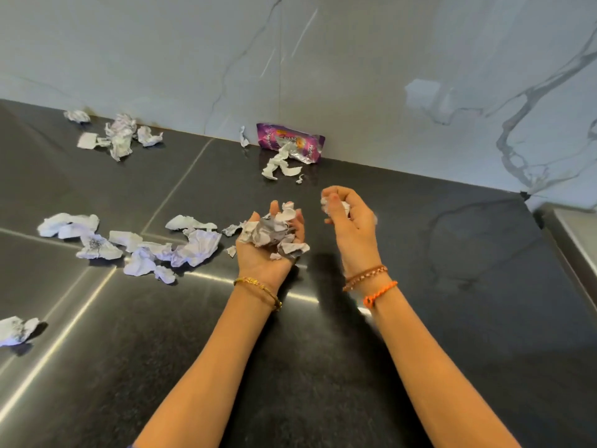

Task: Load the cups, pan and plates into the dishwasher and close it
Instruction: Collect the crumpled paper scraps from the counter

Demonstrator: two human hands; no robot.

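paper scraps (274, 232) fill left hand (268, 244); right hand (349, 218) pinches one.

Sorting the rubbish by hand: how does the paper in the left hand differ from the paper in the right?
The left hand, palm up, cradles a heaped wad of crumpled white paper; the right hand pinches one small crumpled white scrap in curled fingers. The wad spills past the palm; the scrap is mostly hidden. Both are crumpled white paper.
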